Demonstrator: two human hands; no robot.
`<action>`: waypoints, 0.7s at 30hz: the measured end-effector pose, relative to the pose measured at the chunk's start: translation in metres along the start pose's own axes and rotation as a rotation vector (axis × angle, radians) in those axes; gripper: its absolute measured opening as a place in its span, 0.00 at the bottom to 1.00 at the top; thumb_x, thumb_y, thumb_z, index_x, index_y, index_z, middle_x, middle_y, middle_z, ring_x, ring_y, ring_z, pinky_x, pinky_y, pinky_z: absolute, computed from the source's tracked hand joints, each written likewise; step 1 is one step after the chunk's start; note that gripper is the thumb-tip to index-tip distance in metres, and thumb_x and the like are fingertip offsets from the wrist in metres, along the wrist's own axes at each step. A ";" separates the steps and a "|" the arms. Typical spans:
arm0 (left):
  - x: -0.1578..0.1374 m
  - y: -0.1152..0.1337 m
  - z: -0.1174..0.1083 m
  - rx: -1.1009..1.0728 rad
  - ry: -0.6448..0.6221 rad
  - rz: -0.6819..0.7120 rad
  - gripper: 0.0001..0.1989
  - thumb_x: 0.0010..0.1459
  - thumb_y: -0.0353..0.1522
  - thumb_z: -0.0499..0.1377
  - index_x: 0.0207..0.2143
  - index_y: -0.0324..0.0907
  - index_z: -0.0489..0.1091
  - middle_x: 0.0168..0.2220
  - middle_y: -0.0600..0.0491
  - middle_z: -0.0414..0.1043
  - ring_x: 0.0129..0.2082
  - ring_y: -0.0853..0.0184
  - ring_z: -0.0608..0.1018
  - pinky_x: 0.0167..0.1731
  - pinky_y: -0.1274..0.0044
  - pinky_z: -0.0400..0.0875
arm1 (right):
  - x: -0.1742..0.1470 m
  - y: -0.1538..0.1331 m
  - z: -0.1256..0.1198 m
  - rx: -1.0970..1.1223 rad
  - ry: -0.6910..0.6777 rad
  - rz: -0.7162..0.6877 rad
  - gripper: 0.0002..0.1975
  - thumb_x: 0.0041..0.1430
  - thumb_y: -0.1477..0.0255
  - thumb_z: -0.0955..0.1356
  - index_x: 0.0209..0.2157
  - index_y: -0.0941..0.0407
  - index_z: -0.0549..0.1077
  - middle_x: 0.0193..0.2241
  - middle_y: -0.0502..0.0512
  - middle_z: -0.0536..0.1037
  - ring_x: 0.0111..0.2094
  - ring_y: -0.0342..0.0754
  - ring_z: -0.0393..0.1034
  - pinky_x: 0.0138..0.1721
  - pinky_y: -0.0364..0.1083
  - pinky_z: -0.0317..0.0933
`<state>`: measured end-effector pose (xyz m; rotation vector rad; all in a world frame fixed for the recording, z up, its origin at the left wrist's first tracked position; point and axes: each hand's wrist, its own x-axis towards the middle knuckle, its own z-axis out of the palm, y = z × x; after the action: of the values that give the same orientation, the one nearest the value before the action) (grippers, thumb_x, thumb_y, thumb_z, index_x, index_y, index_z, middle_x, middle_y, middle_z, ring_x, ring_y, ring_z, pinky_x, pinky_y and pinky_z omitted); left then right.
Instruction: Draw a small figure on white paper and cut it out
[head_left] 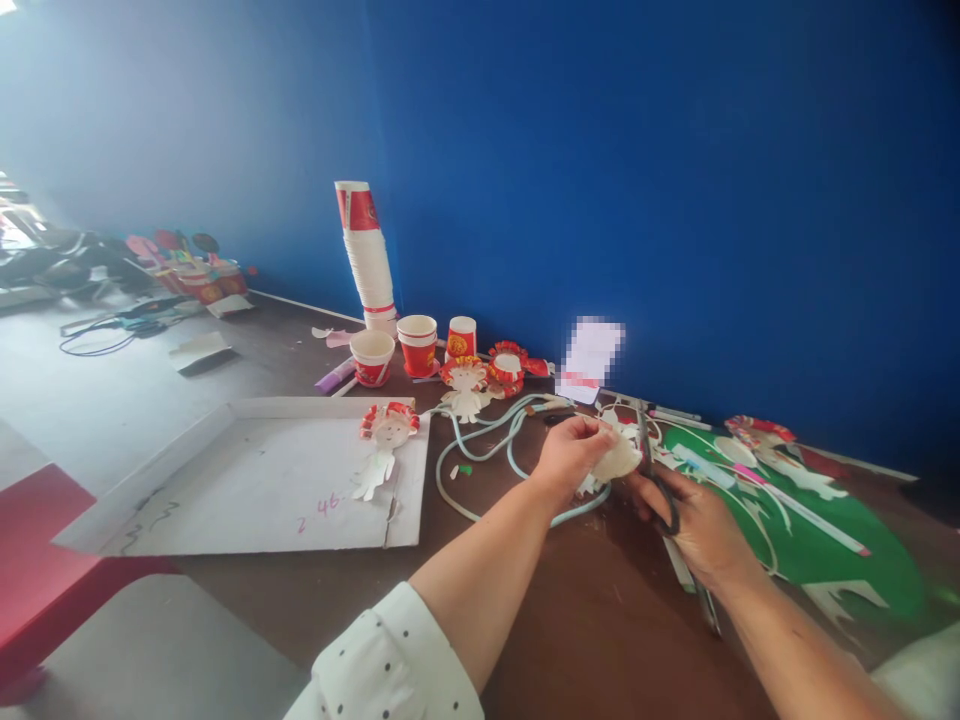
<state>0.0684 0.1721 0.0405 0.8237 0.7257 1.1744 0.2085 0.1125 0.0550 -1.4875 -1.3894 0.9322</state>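
Pinched in my left hand [566,452] is a piece of white paper [619,458], its far side partly covered by the fingers. My right hand [705,525] grips a pair of dark scissors [663,492], with fingers in the handle loops. The scissor blades point up and away, right beside the paper's edge; whether they touch it I cannot tell. Beneath both hands lie white paper scraps [589,484] and a pale blue cable [517,440]. To the right, a green round sheet [862,530] carries scraps, a pink-and-white marker [814,515] and a cut-out paper figure [806,470].
A shallow white box lid [262,510] on the left bears a paper figure [375,465] with red frills. Behind stand red-and-white paper cups [418,345] and a tall, leaning cup stack [367,260]. A phone [592,360] leans against the blue wall [637,180]. A red stool [60,570] is at lower left.
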 end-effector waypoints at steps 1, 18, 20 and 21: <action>0.000 0.000 0.000 0.001 0.009 0.004 0.17 0.41 0.39 0.69 0.29 0.38 0.70 0.24 0.54 0.69 0.22 0.73 0.69 0.24 0.79 0.63 | 0.000 0.000 0.000 0.019 0.013 0.015 0.18 0.45 0.53 0.74 0.25 0.54 0.77 0.17 0.47 0.70 0.21 0.43 0.64 0.23 0.41 0.57; 0.003 -0.003 0.000 0.019 0.045 0.015 0.13 0.43 0.34 0.68 0.29 0.38 0.68 0.25 0.56 0.69 0.22 0.75 0.70 0.25 0.81 0.64 | 0.004 0.011 0.001 0.154 0.106 0.074 0.23 0.40 0.56 0.77 0.38 0.54 0.81 0.20 0.50 0.75 0.23 0.46 0.68 0.25 0.42 0.61; 0.003 -0.003 0.000 0.027 0.048 0.019 0.13 0.43 0.34 0.68 0.28 0.38 0.67 0.24 0.56 0.68 0.22 0.75 0.69 0.25 0.80 0.63 | 0.004 0.011 0.001 0.156 0.105 0.074 0.23 0.40 0.56 0.77 0.38 0.54 0.81 0.20 0.50 0.75 0.23 0.45 0.67 0.25 0.42 0.61; 0.003 -0.003 0.000 0.030 0.049 0.020 0.13 0.43 0.34 0.68 0.27 0.38 0.67 0.24 0.56 0.68 0.22 0.75 0.69 0.25 0.80 0.63 | 0.003 0.011 0.001 0.160 0.104 0.075 0.24 0.40 0.55 0.77 0.38 0.54 0.81 0.20 0.50 0.75 0.24 0.46 0.67 0.25 0.42 0.61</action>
<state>0.0704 0.1745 0.0373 0.8309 0.7785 1.2082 0.2114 0.1161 0.0443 -1.4545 -1.1639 0.9753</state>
